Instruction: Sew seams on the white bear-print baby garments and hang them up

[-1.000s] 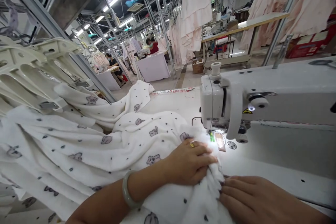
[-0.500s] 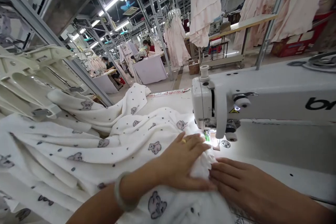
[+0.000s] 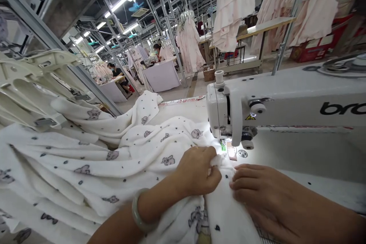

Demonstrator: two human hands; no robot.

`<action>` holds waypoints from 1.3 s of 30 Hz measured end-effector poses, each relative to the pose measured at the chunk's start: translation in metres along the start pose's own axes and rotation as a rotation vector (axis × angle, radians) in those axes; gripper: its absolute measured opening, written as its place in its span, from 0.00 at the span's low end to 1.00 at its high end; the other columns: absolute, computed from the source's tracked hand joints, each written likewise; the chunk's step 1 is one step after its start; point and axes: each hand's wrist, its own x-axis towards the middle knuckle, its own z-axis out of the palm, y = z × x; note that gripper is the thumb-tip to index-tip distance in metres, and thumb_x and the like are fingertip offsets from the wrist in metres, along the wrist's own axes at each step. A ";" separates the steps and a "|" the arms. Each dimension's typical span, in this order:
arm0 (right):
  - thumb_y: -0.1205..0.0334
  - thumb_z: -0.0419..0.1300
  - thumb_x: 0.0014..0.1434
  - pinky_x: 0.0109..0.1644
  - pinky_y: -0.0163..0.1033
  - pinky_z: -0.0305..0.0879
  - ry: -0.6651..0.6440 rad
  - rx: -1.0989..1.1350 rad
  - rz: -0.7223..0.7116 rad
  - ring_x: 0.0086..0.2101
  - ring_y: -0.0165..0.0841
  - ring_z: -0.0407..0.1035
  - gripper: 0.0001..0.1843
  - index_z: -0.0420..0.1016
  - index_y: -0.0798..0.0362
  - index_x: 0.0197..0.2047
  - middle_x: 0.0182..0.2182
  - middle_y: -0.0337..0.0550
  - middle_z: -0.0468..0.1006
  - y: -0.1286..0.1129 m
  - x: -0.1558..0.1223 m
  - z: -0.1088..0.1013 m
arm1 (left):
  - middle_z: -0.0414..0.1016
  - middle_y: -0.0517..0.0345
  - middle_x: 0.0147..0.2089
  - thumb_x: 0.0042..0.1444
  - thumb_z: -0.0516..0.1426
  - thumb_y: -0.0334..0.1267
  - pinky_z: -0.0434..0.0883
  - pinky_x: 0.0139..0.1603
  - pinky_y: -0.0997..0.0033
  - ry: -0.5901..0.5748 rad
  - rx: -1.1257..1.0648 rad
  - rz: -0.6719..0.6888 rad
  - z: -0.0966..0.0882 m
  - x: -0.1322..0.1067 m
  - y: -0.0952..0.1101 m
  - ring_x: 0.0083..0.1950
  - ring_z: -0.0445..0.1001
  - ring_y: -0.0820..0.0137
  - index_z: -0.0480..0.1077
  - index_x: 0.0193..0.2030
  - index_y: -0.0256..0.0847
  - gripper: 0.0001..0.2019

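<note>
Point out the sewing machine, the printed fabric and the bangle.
Sewing machine (image 3: 288, 101): head view, on its white arm.
Printed fabric (image 3: 126, 166): head view, on its folds.
Bangle (image 3: 135, 209): head view, on its outer band.

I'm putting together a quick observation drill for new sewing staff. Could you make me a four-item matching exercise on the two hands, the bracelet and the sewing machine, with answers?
Column 1
1. Left hand
2. Right hand
3. Bracelet
4. Sewing machine

Column 2
A. Worn on the left arm
B. White, standing beyond the right hand
C. Curled, gripping a bunched bit of cloth
D. Outstretched, at the cloth

Pairs: 1-C, 2-D, 3-A, 4-B
</note>
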 end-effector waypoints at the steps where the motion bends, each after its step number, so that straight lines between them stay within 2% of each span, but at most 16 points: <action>1: 0.65 0.50 0.73 0.47 0.45 0.73 0.007 0.018 0.017 0.34 0.38 0.75 0.15 0.77 0.48 0.40 0.32 0.43 0.80 0.001 0.000 0.002 | 0.74 0.57 0.32 0.57 0.59 0.40 0.71 0.37 0.62 -0.005 -0.013 -0.026 0.003 0.000 0.001 0.33 0.73 0.61 0.64 0.39 0.43 0.08; 3: 0.66 0.50 0.74 0.47 0.46 0.72 0.055 0.016 0.083 0.33 0.37 0.74 0.15 0.76 0.49 0.39 0.32 0.42 0.79 0.006 -0.004 0.010 | 0.78 0.55 0.37 0.57 0.63 0.43 0.72 0.39 0.61 -0.015 -0.030 -0.080 0.008 -0.001 0.000 0.38 0.77 0.58 0.66 0.46 0.42 0.15; 5: 0.64 0.53 0.75 0.45 0.46 0.71 0.145 -0.046 0.189 0.37 0.38 0.74 0.12 0.77 0.50 0.43 0.35 0.43 0.81 0.011 -0.009 0.023 | 0.80 0.54 0.41 0.57 0.61 0.35 0.73 0.40 0.62 -0.030 -0.013 -0.082 0.012 -0.003 -0.004 0.40 0.78 0.59 0.68 0.49 0.41 0.14; 7: 0.60 0.57 0.75 0.46 0.48 0.71 0.227 -0.122 0.277 0.43 0.41 0.75 0.08 0.76 0.49 0.51 0.44 0.45 0.83 0.016 -0.013 0.037 | 0.80 0.54 0.41 0.54 0.57 0.27 0.73 0.41 0.63 0.001 0.052 -0.025 0.014 -0.006 -0.010 0.40 0.78 0.60 0.70 0.48 0.41 0.15; 9: 0.57 0.60 0.72 0.50 0.52 0.71 0.254 -0.160 0.328 0.47 0.44 0.74 0.12 0.74 0.48 0.57 0.50 0.46 0.82 0.018 -0.016 0.047 | 0.79 0.51 0.42 0.51 0.56 0.26 0.73 0.44 0.61 0.084 0.127 0.078 0.015 -0.006 -0.014 0.41 0.78 0.60 0.71 0.45 0.40 0.14; 11: 0.58 0.58 0.72 0.52 0.54 0.70 0.198 -0.114 0.371 0.48 0.45 0.73 0.10 0.75 0.47 0.54 0.51 0.47 0.81 0.018 -0.015 0.050 | 0.79 0.47 0.49 0.53 0.56 0.26 0.73 0.52 0.58 0.139 0.179 0.241 0.017 -0.006 -0.016 0.50 0.78 0.57 0.71 0.43 0.39 0.11; 13: 0.59 0.55 0.73 0.54 0.54 0.70 0.094 0.008 0.423 0.48 0.45 0.71 0.08 0.75 0.47 0.47 0.48 0.47 0.80 0.019 -0.013 0.048 | 0.78 0.45 0.56 0.56 0.54 0.25 0.69 0.64 0.55 0.095 0.190 0.389 0.020 -0.004 -0.018 0.59 0.75 0.57 0.70 0.44 0.39 0.11; 14: 0.59 0.53 0.73 0.55 0.55 0.69 0.042 0.078 0.448 0.50 0.45 0.70 0.10 0.75 0.47 0.44 0.46 0.47 0.80 0.019 -0.012 0.045 | 0.78 0.45 0.56 0.57 0.54 0.25 0.67 0.67 0.55 0.048 0.175 0.411 0.022 -0.004 -0.018 0.60 0.75 0.58 0.70 0.45 0.39 0.11; 16: 0.56 0.51 0.75 0.57 0.55 0.68 -0.038 0.190 0.501 0.54 0.46 0.67 0.13 0.76 0.45 0.45 0.46 0.46 0.79 0.022 -0.011 0.040 | 0.80 0.48 0.49 0.58 0.54 0.26 0.69 0.64 0.56 -0.052 0.099 0.320 0.025 -0.003 -0.018 0.54 0.77 0.59 0.68 0.47 0.40 0.11; 19: 0.50 0.54 0.74 0.57 0.55 0.68 -0.075 0.226 0.547 0.60 0.49 0.63 0.13 0.79 0.40 0.52 0.53 0.46 0.79 0.028 -0.013 0.034 | 0.79 0.52 0.43 0.61 0.54 0.30 0.74 0.50 0.60 -0.080 -0.101 0.036 0.024 -0.003 -0.017 0.45 0.77 0.59 0.66 0.49 0.41 0.10; 22: 0.50 0.58 0.74 0.53 0.52 0.67 -0.065 0.132 0.413 0.53 0.46 0.68 0.12 0.81 0.42 0.47 0.51 0.44 0.82 0.031 -0.013 0.027 | 0.80 0.53 0.45 0.64 0.51 0.31 0.74 0.49 0.61 -0.041 -0.270 -0.067 0.021 -0.004 -0.016 0.45 0.77 0.61 0.68 0.50 0.42 0.10; 25: 0.60 0.54 0.76 0.42 0.46 0.65 -0.009 0.040 0.154 0.37 0.38 0.70 0.14 0.80 0.47 0.42 0.39 0.42 0.84 0.028 -0.010 0.021 | 0.81 0.51 0.45 0.61 0.53 0.31 0.71 0.57 0.58 -0.070 -0.218 0.094 0.023 -0.005 -0.017 0.48 0.77 0.60 0.72 0.49 0.41 0.11; 27: 0.66 0.53 0.75 0.38 0.45 0.62 0.033 -0.016 0.059 0.32 0.36 0.69 0.15 0.79 0.49 0.41 0.34 0.42 0.82 0.024 -0.007 0.018 | 0.81 0.49 0.47 0.56 0.56 0.30 0.70 0.59 0.56 -0.108 -0.100 0.212 0.026 -0.006 -0.019 0.50 0.77 0.58 0.74 0.51 0.40 0.16; 29: 0.69 0.52 0.74 0.37 0.44 0.61 0.046 -0.070 0.030 0.31 0.36 0.69 0.15 0.79 0.49 0.42 0.31 0.42 0.81 0.020 -0.006 0.018 | 0.81 0.48 0.48 0.53 0.58 0.30 0.69 0.59 0.55 -0.150 0.000 0.275 0.029 -0.005 -0.021 0.51 0.76 0.57 0.74 0.53 0.39 0.19; 33: 0.71 0.51 0.73 0.37 0.45 0.60 0.063 -0.160 0.068 0.29 0.36 0.68 0.15 0.78 0.50 0.41 0.31 0.40 0.79 0.020 -0.007 0.022 | 0.81 0.48 0.49 0.55 0.57 0.30 0.69 0.59 0.56 -0.186 0.100 0.313 0.032 0.009 -0.026 0.53 0.76 0.56 0.75 0.53 0.38 0.18; 39: 0.69 0.50 0.75 0.40 0.44 0.63 0.072 -0.140 0.126 0.30 0.34 0.70 0.15 0.78 0.51 0.43 0.34 0.39 0.81 0.025 -0.010 0.023 | 0.81 0.49 0.51 0.57 0.59 0.32 0.69 0.61 0.57 -0.177 0.030 0.317 0.033 0.026 -0.038 0.55 0.75 0.57 0.75 0.53 0.40 0.16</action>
